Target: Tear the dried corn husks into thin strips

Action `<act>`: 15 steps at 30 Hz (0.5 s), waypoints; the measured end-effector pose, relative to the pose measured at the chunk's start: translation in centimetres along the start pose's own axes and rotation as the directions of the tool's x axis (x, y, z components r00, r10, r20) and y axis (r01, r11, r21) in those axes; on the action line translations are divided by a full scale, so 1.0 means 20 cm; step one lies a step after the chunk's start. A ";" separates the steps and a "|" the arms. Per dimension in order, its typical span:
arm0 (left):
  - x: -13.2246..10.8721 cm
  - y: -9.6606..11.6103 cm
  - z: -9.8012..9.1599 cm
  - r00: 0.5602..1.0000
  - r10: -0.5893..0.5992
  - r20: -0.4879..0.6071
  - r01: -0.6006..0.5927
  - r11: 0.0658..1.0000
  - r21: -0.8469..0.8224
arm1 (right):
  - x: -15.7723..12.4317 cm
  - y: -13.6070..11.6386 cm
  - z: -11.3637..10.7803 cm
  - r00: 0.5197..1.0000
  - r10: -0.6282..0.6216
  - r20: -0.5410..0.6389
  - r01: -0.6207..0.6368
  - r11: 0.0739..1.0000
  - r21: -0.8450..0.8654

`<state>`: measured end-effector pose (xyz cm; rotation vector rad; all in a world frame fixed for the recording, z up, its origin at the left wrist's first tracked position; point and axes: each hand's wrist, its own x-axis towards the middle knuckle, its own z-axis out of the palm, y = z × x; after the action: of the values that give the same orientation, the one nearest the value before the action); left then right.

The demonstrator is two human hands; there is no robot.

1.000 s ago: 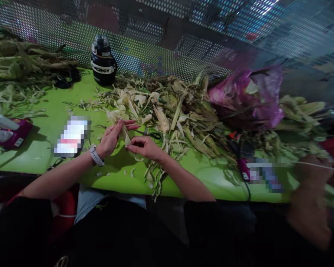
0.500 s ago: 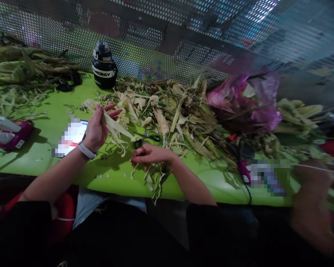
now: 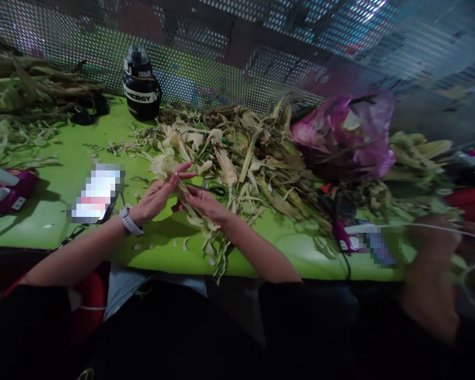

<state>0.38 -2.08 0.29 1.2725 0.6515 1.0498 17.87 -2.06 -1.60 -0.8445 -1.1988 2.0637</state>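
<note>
Pale corn husk (image 3: 164, 167) is bunched between my two hands, and its strips trail down to the right toward the table edge. My left hand (image 3: 157, 199), with a white watch band on the wrist, is closed on the husk with some fingers extended. Close beside it, my right hand (image 3: 206, 205) pinches the husk with thumb and fingers. Dark scissors (image 3: 217, 190) lie just beyond my right hand, partly hidden by it and by the husk. A heap of dried husks and leaves (image 3: 257, 153) spreads behind them on the green table (image 3: 158, 243).
A black bottle (image 3: 141, 95) stands at the back. To the left are a lit phone (image 3: 98, 192) and a purple power socket (image 3: 10, 195). A pink plastic bag (image 3: 344, 137) lies back right. Another person's arm (image 3: 431, 274) rests at far right, near another phone (image 3: 378, 245).
My left hand has moved right and slightly down with the husk, toward my right hand. My right hand has risen slightly and taken hold of the husk. The camera view has shifted a little.
</note>
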 end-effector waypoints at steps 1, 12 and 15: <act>0.00 0.00 0.00 1.000 0.016 -0.003 -0.016 1.000 -0.002 | 0.00 0.01 0.00 1.000 -0.003 -0.022 0.004 0.999 0.040; 0.03 -0.02 -0.03 0.999 0.027 -0.034 -0.029 0.996 -0.084 | 0.05 0.07 -0.06 0.977 -0.070 -0.200 0.089 0.992 0.086; 0.03 -0.02 -0.03 1.000 -0.014 -0.004 0.013 0.989 -0.148 | 0.06 0.06 -0.08 0.983 -0.082 -0.164 0.086 0.996 0.019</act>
<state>0.21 -1.17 -0.16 1.1351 0.5746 1.0710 18.14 -0.96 -3.59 -0.9159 -1.0979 1.8991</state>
